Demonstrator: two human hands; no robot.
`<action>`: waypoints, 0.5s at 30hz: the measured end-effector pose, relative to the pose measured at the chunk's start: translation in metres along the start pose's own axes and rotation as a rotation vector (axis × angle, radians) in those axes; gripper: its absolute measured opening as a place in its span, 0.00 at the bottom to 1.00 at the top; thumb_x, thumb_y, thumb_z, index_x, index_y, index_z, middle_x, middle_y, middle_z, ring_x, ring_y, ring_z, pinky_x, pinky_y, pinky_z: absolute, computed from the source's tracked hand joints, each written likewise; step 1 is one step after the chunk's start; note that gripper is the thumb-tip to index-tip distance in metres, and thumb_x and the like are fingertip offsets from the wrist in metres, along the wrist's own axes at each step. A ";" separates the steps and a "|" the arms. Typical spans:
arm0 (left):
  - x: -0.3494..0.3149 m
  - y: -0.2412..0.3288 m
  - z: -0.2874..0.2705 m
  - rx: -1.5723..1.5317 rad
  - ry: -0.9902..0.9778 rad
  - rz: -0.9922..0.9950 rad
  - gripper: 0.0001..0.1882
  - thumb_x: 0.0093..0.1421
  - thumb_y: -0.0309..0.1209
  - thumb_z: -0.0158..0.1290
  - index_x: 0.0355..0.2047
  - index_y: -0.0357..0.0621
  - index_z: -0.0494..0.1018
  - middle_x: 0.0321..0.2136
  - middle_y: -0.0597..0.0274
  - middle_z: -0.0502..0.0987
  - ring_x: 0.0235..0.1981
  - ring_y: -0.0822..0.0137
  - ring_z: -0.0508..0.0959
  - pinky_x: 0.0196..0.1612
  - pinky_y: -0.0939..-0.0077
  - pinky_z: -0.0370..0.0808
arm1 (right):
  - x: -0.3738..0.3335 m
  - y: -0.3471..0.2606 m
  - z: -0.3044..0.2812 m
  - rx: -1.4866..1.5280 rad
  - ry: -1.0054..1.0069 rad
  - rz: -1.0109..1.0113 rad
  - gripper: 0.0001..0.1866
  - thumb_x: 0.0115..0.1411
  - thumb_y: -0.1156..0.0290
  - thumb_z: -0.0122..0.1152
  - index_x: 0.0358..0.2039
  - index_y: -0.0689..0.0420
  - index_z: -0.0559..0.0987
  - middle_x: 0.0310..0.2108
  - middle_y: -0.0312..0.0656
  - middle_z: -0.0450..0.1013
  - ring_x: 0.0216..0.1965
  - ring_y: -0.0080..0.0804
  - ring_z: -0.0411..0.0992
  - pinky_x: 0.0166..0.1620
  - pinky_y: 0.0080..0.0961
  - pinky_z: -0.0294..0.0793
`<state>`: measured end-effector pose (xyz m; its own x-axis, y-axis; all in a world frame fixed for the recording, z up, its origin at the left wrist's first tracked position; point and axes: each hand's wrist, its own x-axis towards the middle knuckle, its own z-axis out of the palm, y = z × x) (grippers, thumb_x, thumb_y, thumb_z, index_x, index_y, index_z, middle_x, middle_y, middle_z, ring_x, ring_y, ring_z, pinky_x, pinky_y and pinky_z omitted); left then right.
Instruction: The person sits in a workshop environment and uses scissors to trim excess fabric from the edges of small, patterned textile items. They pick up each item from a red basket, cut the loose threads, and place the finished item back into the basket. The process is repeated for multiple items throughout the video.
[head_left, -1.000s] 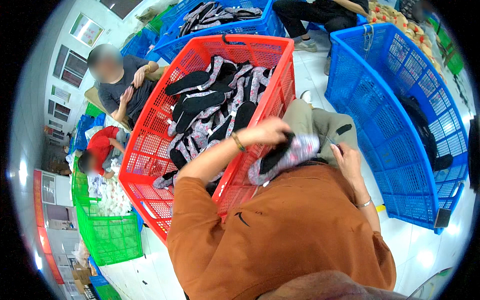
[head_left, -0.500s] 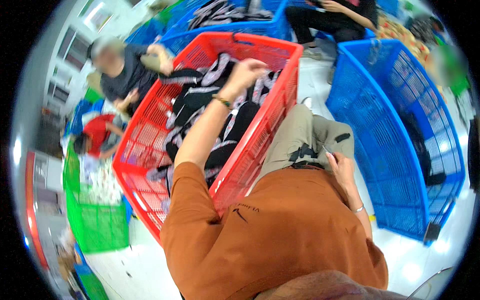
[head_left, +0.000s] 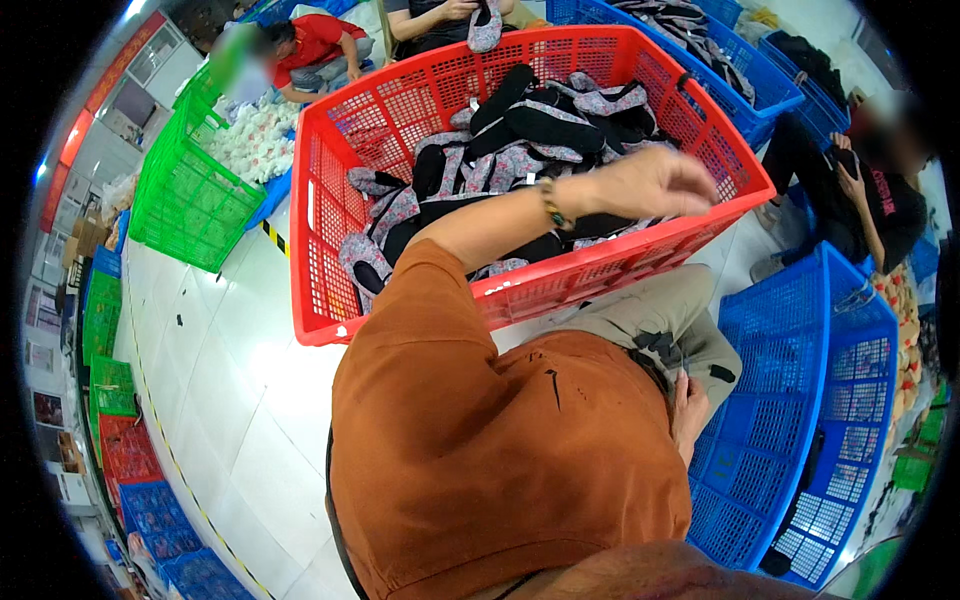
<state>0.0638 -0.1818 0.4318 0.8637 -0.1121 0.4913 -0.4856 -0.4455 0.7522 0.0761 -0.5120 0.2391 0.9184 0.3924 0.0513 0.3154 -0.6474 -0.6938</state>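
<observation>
Left hand [head_left: 650, 186], unclosed, above slippers [head_left: 552, 128] | right hand [head_left: 688, 406] gripping slim tool [head_left: 684, 367] | I judge overlap could make slippers snag.

Open air lies above the slippers [head_left: 555, 130] at upper centre; the left forearm [head_left: 490, 215] crosses the lower part. The red crate's [head_left: 560, 285] near wall stands between left hand [head_left: 655, 185] and lap [head_left: 640, 310]. At lower right, right hand [head_left: 690, 400] has passage upward; the blue crate [head_left: 755, 420] bounds it rightward, the shirt [head_left: 520, 460] leftward.
</observation>
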 end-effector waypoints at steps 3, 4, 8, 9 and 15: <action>-0.006 0.094 -0.021 -0.771 0.134 0.226 0.13 0.50 0.34 0.56 0.31 0.37 0.74 0.30 0.58 0.77 0.33 0.72 0.76 0.38 0.78 0.71 | 0.001 0.013 0.003 -0.089 -0.027 0.017 0.22 0.58 0.55 0.49 0.25 0.66 0.75 0.17 0.58 0.67 0.20 0.55 0.65 0.23 0.39 0.60; -0.016 0.114 -0.023 -0.863 0.126 0.288 0.13 0.50 0.34 0.56 0.32 0.37 0.74 0.30 0.58 0.77 0.33 0.72 0.76 0.38 0.78 0.71 | 0.000 0.017 0.007 -0.139 -0.051 0.025 0.23 0.58 0.55 0.49 0.25 0.66 0.74 0.17 0.58 0.67 0.20 0.54 0.65 0.23 0.39 0.60; -0.049 0.149 -0.029 -0.885 0.086 0.401 0.13 0.50 0.34 0.56 0.32 0.37 0.74 0.30 0.58 0.77 0.33 0.72 0.76 0.38 0.78 0.71 | 0.000 0.004 0.009 -0.099 -0.031 -0.012 0.22 0.57 0.54 0.51 0.24 0.64 0.75 0.21 0.59 0.69 0.25 0.57 0.68 0.26 0.41 0.64; -0.052 0.162 -0.029 -0.818 0.100 0.405 0.13 0.50 0.34 0.56 0.32 0.37 0.74 0.30 0.58 0.77 0.33 0.72 0.76 0.38 0.78 0.71 | 0.003 -0.004 0.009 -0.118 -0.002 -0.058 0.22 0.57 0.54 0.51 0.24 0.63 0.75 0.20 0.59 0.68 0.25 0.57 0.68 0.26 0.42 0.65; -0.026 0.170 -0.029 -0.490 0.062 0.424 0.13 0.51 0.34 0.55 0.33 0.37 0.73 0.31 0.57 0.77 0.33 0.71 0.76 0.38 0.78 0.72 | -0.004 0.009 0.006 -0.086 -0.001 0.031 0.24 0.56 0.52 0.51 0.19 0.63 0.74 0.17 0.57 0.67 0.21 0.55 0.68 0.23 0.41 0.64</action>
<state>-0.0454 -0.2290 0.5600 0.5814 -0.1313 0.8029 -0.8005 0.0844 0.5934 0.0734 -0.5152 0.2285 0.9278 0.3719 0.0297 0.3060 -0.7131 -0.6308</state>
